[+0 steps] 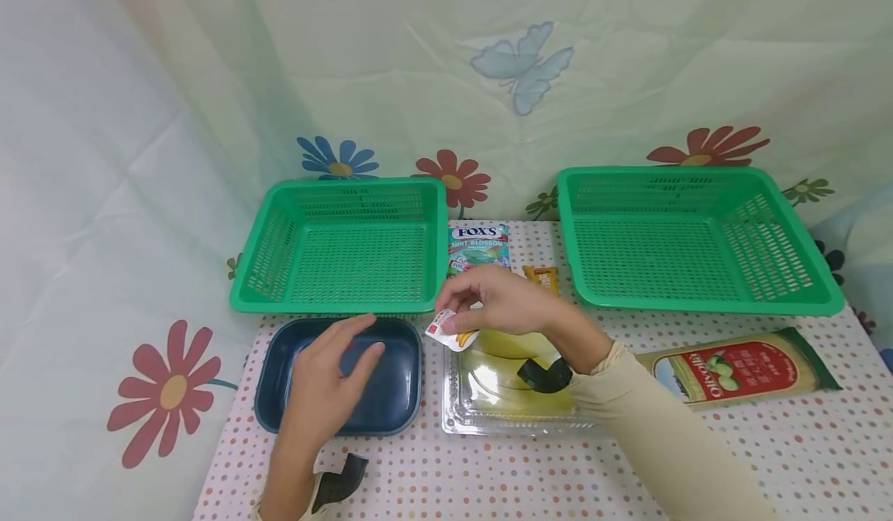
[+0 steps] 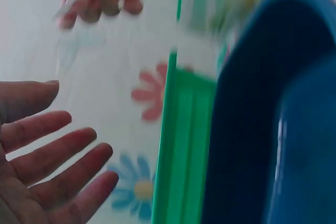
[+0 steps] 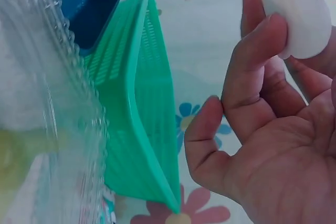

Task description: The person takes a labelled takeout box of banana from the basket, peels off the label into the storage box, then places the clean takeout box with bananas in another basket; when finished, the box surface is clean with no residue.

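"Contact first. Twelve o'clock points to the back curtain point(image 1: 335, 63). Which hand?"

"Right hand point(image 1: 505, 300). Thumb and fingers pinch a small white packet point(image 1: 441, 324), held out at eight o'clock from the knuckles. Red print, a bit of orange."

"Its long axis?"

"Visible part slants roughly ten to four. Thumb covers some, so I can't vouch for the full length."

"And the left hand point(image 1: 322, 381)?"

"Holding nothing. Fingers spread, thumb apart from them. Between eight and nine o'clock from the packet and well apart from it, so the right hand is much the nearer."

"What stands round the packet?"

"Two rims. Green basket point(image 1: 363, 261): nearest corner just beside, at eleven. Dark blue tray point(image 1: 384, 397): rim near, at eight, partly behind the left hand."

"Underneath?"

"Clear container point(image 1: 488, 428), something yellow inside, spreading toward four. Packet looks held over its ten o'clock corner; I can't judge the height."

"So what does the next move turn on?"

"My reading: that arc from eight to eleven. Packet leads on that side, with the gripping palm behind it at two."
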A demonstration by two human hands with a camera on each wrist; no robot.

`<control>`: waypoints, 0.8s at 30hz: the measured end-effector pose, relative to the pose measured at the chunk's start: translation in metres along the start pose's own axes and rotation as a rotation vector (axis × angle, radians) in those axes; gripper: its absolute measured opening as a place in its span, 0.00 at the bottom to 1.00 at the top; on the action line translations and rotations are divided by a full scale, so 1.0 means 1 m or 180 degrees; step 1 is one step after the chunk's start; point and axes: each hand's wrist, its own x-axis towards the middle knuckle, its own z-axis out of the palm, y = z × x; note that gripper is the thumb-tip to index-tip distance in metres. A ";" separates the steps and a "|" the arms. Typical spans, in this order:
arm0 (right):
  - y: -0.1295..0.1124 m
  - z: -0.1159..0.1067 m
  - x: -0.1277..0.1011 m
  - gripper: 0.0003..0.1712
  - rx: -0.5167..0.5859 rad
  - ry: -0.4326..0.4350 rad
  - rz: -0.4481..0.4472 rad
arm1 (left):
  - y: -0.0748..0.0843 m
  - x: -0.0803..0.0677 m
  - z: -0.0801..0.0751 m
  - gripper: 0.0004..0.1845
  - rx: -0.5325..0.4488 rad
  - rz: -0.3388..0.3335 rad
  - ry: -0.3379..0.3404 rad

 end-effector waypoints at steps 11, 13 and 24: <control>0.000 0.021 0.038 0.19 0.0178 -0.0312 0.0172 | -0.100 -0.024 -0.066 0.17 -0.0324 -0.0972 0.0417; 0.000 0.026 0.046 0.20 0.0103 -0.0342 0.0181 | -0.119 -0.028 -0.069 0.16 -0.0547 -0.1168 0.0392; -0.004 0.062 0.087 0.03 -0.0647 -0.0573 -0.0078 | -0.206 -0.050 -0.063 0.26 -0.2483 -0.1228 -0.0810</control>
